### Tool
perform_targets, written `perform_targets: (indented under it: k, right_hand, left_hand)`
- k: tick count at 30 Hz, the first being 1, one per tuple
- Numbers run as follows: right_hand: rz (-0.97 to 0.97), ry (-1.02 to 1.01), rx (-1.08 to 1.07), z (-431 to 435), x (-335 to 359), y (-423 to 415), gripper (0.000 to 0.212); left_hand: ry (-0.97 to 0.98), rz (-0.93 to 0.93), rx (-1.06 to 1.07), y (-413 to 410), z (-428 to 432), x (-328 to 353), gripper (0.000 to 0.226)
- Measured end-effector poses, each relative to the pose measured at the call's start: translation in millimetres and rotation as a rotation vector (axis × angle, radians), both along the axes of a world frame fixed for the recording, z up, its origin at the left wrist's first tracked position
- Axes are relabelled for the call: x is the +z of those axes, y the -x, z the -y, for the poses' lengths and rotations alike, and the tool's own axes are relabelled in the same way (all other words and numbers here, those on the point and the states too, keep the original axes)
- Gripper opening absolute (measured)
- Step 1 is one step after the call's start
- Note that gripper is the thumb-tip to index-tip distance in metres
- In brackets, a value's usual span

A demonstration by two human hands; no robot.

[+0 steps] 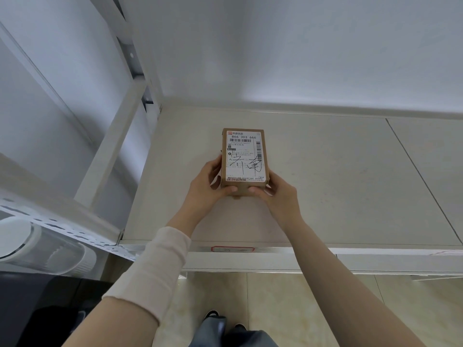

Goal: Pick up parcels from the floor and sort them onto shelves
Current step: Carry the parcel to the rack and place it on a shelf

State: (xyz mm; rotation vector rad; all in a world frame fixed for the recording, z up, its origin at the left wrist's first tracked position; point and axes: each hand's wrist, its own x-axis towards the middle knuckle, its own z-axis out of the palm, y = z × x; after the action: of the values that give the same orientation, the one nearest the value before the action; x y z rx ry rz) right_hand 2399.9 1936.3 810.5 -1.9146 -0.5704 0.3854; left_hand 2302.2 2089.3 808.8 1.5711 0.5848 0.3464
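A small brown cardboard parcel (243, 159) with a white shipping label and black handwriting on top rests on the pale shelf board (325, 176). My left hand (209, 189) grips its near left side, thumb on the front edge. My right hand (279, 194) holds its near right corner, thumb also on the front edge. Both forearms reach in over the shelf's front rail, the left one with a cream cuff on the wrist.
A white perforated upright and frame (110, 156) borders the shelf on the left, with the wall (300, 58) behind. A red-bordered tag (233, 249) sits on the front rail. A white round appliance (37, 249) stands at lower left. Tiled floor (288, 304) and my shoes lie below.
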Motion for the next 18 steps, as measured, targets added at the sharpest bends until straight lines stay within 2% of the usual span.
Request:
perform_targets:
  k: [9, 15, 18]
  right_hand:
    - [-0.021, -0.009, -0.004, -1, 5, 5, 0.066]
    - [-0.097, 0.01, -0.018, 6, 3, 14, 0.086]
    - [-0.083, 0.036, -0.055, 14, 4, 22, 0.083]
  left_hand:
    - [0.035, 0.018, -0.009, 3, 4, 4, 0.088]
    - [0.034, 0.009, 0.028, 9, 12, 5, 0.087]
    - [0.017, 0.003, 0.049, 19, 15, 7, 0.083]
